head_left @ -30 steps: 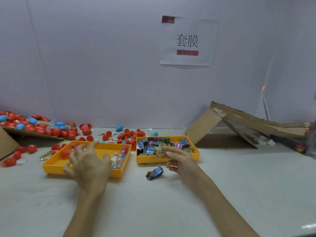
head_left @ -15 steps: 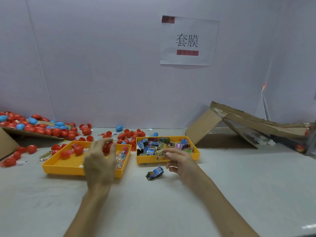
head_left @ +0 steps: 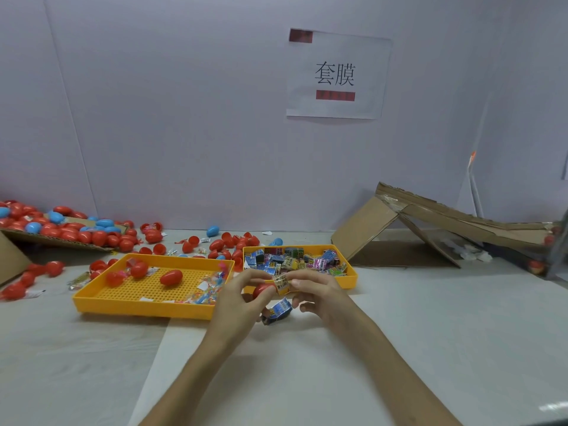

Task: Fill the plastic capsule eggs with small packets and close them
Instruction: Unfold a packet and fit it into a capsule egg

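**Inspector:** Nearest item?

**Assistant:** The left hand [head_left: 236,299] grips a red capsule egg [head_left: 263,289]. The right hand [head_left: 319,299] pinches a yellow packet [head_left: 281,282] against it, above the table [head_left: 399,333]. I cannot tell if the egg is open (fingers cover the seam).

**Inspector:** Hazards?

**Assistant:** The packet looks boxy. Forced in askew, it may jam and keep the halves from closing. A blue packet [head_left: 278,312] lies just beneath, and a slip could drop another. Beyond it is the packet tray [head_left: 350,281]. The loose eggs [head_left: 216,245] behind could roll.
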A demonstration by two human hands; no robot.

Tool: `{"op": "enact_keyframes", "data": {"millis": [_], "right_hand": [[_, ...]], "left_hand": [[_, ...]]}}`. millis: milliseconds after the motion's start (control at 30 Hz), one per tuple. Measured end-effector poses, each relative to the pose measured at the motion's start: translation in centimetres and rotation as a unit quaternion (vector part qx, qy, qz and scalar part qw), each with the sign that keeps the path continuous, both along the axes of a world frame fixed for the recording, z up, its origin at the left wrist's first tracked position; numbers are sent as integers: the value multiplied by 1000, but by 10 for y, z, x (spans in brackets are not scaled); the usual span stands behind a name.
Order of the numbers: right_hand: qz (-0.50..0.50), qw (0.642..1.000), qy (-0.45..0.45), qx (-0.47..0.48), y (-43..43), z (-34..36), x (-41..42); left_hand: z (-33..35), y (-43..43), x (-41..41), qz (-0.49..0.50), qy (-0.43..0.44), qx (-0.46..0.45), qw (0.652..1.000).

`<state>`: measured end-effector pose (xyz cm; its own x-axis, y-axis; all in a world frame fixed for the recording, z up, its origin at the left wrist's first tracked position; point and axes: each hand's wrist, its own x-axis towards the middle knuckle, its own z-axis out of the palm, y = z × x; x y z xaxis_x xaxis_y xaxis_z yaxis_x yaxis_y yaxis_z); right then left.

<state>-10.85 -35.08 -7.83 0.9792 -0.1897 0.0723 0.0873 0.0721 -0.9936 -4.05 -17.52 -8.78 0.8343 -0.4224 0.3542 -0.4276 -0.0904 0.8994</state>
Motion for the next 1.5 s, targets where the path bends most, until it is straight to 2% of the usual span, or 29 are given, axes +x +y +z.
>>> {"op": "enact_keyframes", "data": {"millis": [200,400,1100,1233,1367,1500], "right_hand": [[4,1000,8,-14,1,-1,0],[-23,997,19,-66,3,-3,1],[-38,991,-32,-121,4,-5,-1],[-34,993,-34,-110,3,-5,0],[-47,994,-36,-97,2,-4,0],[-60,992,-39,-100,2,-4,0]], "left_hand": [[1,1,2,-17,43,3,999],[-1,1,3,-25,48,4,999],[0,0,2,-9,88,-11,996],[4,0,-1,-38,142,-48,988],[6,3,0,-98,253,-127,954],[6,6,1,-141,284,-153,936]]}}
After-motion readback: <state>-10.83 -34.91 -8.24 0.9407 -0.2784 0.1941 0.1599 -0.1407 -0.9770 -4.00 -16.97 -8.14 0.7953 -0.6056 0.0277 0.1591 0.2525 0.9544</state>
